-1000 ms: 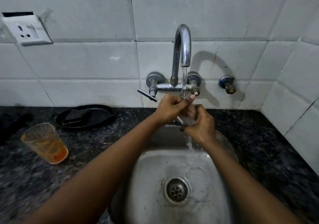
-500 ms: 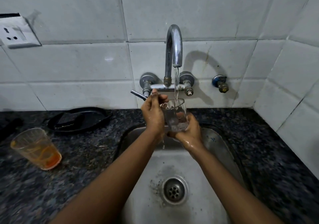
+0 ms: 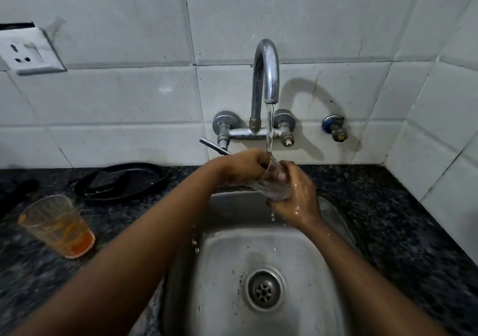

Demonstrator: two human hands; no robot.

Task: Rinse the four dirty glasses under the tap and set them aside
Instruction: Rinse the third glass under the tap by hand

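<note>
Slippage is your main risk: your wet right hand [image 3: 297,201] cradles the clear glass [image 3: 271,184] tilted under the tap [image 3: 266,77] at 12 o'clock above the sink [image 3: 336,221], while your left hand [image 3: 243,166] grips its rim, so a loosened grasp drops it.

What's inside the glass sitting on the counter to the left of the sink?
The glass holds orange residue pooled at the bottom and orange streaks up its walls. It stands apart from the sink. Its base hides the counter beneath.

A clear glass [image 3: 271,183] tilts under the tap's stream; an orange-stained glass [image 3: 55,225] stands upright on the counter.
</note>
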